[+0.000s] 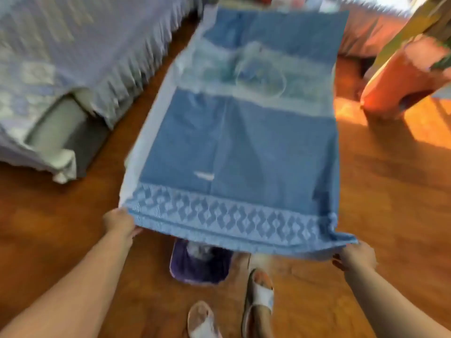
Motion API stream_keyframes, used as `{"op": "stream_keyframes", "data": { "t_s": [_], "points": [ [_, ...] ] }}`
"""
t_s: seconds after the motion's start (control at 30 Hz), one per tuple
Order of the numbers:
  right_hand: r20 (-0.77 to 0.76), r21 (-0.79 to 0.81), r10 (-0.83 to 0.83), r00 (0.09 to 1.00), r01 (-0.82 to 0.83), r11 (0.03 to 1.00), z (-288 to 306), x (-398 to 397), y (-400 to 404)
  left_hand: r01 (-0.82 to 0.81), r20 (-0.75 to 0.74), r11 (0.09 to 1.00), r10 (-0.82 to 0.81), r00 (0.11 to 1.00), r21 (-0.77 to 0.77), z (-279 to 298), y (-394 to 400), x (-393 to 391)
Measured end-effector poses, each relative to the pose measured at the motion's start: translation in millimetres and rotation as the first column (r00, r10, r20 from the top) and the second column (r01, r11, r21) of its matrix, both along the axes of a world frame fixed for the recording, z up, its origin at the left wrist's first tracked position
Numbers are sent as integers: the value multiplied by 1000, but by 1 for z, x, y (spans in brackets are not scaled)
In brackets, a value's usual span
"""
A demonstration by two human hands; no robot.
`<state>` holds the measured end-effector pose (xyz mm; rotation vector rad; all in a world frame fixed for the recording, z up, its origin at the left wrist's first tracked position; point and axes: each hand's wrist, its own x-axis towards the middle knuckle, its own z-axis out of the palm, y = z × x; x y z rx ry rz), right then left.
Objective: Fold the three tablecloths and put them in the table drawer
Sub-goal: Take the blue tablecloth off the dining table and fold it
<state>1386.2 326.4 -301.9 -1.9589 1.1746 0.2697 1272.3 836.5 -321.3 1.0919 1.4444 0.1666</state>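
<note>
A blue tablecloth (256,142) with a pale diamond border and a lighter patterned band is stretched out in front of me above the wooden floor, doubled over so a paler layer shows along its left edge. My left hand (119,222) grips its near left corner. My right hand (353,256) grips its near right corner. The frame is motion-blurred. The far end of the cloth reaches toward the top of the view. No table drawer is in view.
A bed with a lilac pleated cover (73,57) fills the upper left. An orange-covered seat (402,76) stands at the right. A purple basket (200,264) sits on the floor under the cloth's near edge, beside my feet in white slippers (261,291).
</note>
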Motion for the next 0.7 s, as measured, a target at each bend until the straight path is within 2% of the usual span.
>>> {"op": "stream_keyframes", "data": {
  "t_s": [0.07,0.17,0.23,0.27,0.3,0.33,0.43,0.47,0.57,0.6,0.63,0.67,0.7],
  "points": [
    [8,93,-206,979,204,975,-29,-17,0,-62,-41,996,64,997,57,-34,-13,-19],
    [12,123,-260,965,257,959,-50,-39,-2,-30,-103,988,46,994,153,-43,-26,-37],
    [0,-93,-182,983,181,979,-41,-53,2,50,-155,966,-10,988,255,-38,-20,-43],
    [-70,-231,-90,993,72,970,-33,-59,2,123,-216,941,-55,975,314,-34,-15,-44],
    [-138,-285,-47,989,6,959,-27,-60,-1,183,-286,919,-82,955,350,-28,-9,-43],
    [-196,-283,-7,981,-50,958,-21,-62,-5,231,-334,901,-104,937,367,-19,-5,-42],
    [-323,-120,-105,941,69,990,-24,-61,-18,293,-434,904,-139,890,311,-3,-4,-45],
    [-396,-92,-75,915,41,995,-25,-59,-19,320,-459,903,-163,873,288,-5,-4,-48],
    [-600,-43,77,796,-128,991,-44,-44,-17,343,-455,913,-215,864,219,0,-14,-49],
    [-645,-14,187,741,-256,967,-41,-39,-6,336,-446,916,-212,869,218,0,-14,-50],
    [-693,-68,268,669,-431,900,-36,-31,5,328,-434,921,-213,875,210,1,-13,-51],
    [-639,-164,336,692,-549,819,-24,-24,24,314,-412,928,-212,886,198,2,-11,-53],
    [-513,-241,411,754,-586,774,-10,-18,43,298,-383,939,-215,898,171,6,-10,-55]
  ]
}}
